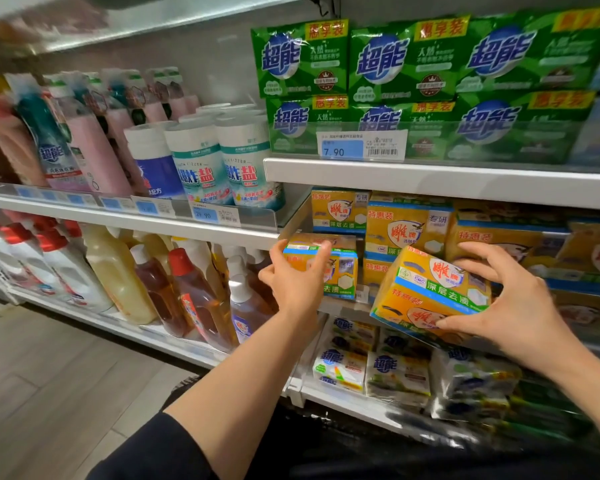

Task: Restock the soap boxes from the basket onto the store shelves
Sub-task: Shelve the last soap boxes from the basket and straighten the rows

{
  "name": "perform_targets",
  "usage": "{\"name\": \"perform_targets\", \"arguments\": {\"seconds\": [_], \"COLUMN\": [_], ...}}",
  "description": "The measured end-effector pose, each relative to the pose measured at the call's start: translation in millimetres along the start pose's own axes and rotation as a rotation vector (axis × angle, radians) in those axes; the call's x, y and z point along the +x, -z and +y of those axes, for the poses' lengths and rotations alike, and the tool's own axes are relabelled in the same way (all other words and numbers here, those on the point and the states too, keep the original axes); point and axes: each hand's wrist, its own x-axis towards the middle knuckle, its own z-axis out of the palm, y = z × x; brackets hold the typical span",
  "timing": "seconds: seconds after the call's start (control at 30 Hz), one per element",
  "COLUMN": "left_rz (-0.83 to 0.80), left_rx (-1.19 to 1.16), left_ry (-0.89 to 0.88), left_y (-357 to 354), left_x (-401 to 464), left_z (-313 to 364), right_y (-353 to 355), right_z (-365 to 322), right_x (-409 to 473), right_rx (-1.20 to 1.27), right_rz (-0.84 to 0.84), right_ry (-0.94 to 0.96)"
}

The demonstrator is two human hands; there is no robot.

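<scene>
The left hand grips a yellow soap box at the middle shelf left end; seat it flush against the stack. The right hand pinches a tilted soap pack just off the front edge: level it first.

This is a shop aisle. The floor is made of pale wood-look planks. White metal shelves run along the wall, one above the other. Their front edges have clear plastic strips with blue price tags. The back wall behind the shelves is plain grey. Soft light shines on it from above.
</scene>
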Motion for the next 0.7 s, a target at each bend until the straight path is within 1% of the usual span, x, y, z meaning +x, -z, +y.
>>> {"name": "perform_targets", "arguments": {"seconds": [0.07,0.1,0.13,0.17,0.2,0.23,0.27,0.3,0.33,0.4,0.43,0.47,0.57,0.63,0.7], "left_rz": [-0.092,-0.133,-0.158,-0.162,-0.148,-0.114,-0.069,-0.021,0.022,0.028,-0.017,-0.087,-0.329,-0.449,-0.534], "left_rx": [0.125,0.239,0.404,0.617,0.835,1.0,1.091,1.137,1.158,1.157,1.143,1.123,1.154,1.199,1.222], "left_ry": [-0.242,-0.363,-0.474,-0.551,-0.584,-0.578,-0.575,-0.604,-0.68,-0.853,-0.905,-0.911,-0.829,-0.815,-0.81], "left_y": [5.7,7.8,9.3,10.1,10.7,11.5,12.0,11.8,11.2,9.8,9.9,10.6,7.8,1.5,-6.0], "left_x": [-7.7,-7.0,-5.0,-2.8,-1.3,1.6,3.1,4.7,6.4,16.5,26.2,36.8,64.5,74.6,81.5], "left_z": [-4.8,-8.7,-10.9,-14.0,-16.1,-18.8,-18.0,-16.3,-13.2,-7.1,-5.0,-2.7,-2.2,-3.9,-7.3], "right_y": [-0.3,-0.6,-0.9,-1.3,-1.7,-2.2,-3.2,-3.8,-4.5,-4.7,-4.9,-4.9,-4.1,-3.6,-3.8], "right_z": [0.0,0.1,0.3,0.5,0.7,0.8,1.3,1.9,2.5,3.1,3.6,3.8,4.8,5.6,6.3], "right_x": [0.4,0.5,0.7,0.8,0.7,0.9,0.9,1.4,1.6,1.5,1.5,1.5,2.7,3.4,3.5], "right_rx": [0.002,0.001,0.0,0.001,0.003,0.006,0.009,0.009,0.006,-0.005,-0.007,-0.007,-0.001,0.002,0.001], "right_rz": [0.002,0.002,0.001,0.001,0.002,0.002,0.003,0.004,0.004,0.001,-0.001,-0.003,-0.011,-0.027,-0.039], "right_ry": [-0.005,-0.006,-0.005,-0.005,-0.005,-0.004,-0.004,-0.002,-0.001,-0.001,0.0,0.0,-0.004,-0.005,0.003]}}
